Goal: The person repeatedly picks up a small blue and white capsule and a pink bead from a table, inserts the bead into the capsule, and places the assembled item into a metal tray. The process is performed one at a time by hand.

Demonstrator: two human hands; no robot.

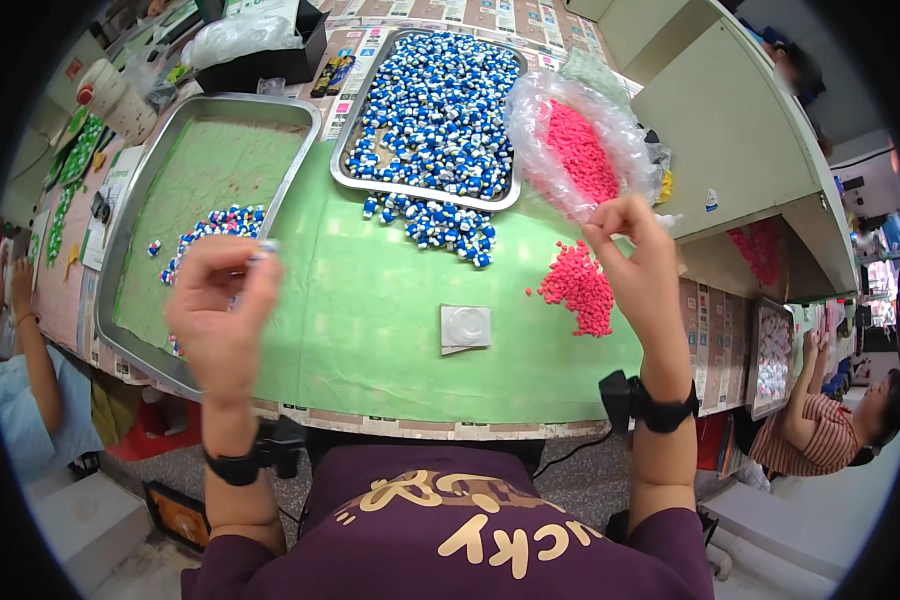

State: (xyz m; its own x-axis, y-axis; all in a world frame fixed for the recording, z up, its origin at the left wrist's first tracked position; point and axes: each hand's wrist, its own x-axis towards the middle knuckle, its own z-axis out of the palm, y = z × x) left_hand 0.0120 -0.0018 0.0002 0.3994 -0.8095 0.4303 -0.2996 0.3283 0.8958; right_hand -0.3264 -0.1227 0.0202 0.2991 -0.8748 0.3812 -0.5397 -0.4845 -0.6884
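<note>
Over the near right edge of the left metal tray (292, 150), my left hand (218, 320) pinches a small blue-and-white piece (266, 249) between thumb and fingers. Finished-looking pieces with pink bits (220, 220) lie in that tray, partly behind the hand. My right hand (642, 270) is raised beside a loose pile of small pink pieces (585, 300), with thumb and forefinger closed together. Whatever they hold is too small to make out. A second metal tray (425, 190) is heaped with blue-and-white pieces (435, 110), and more of them (450, 235) have spilled in front of it.
A clear plastic bag (530, 125) of pink pieces stands open beyond my right hand. On the green table cover (370, 350) lies a small white square with a round dish (466, 326). A cabinet (735, 130) bounds the right. Other people work at both sides.
</note>
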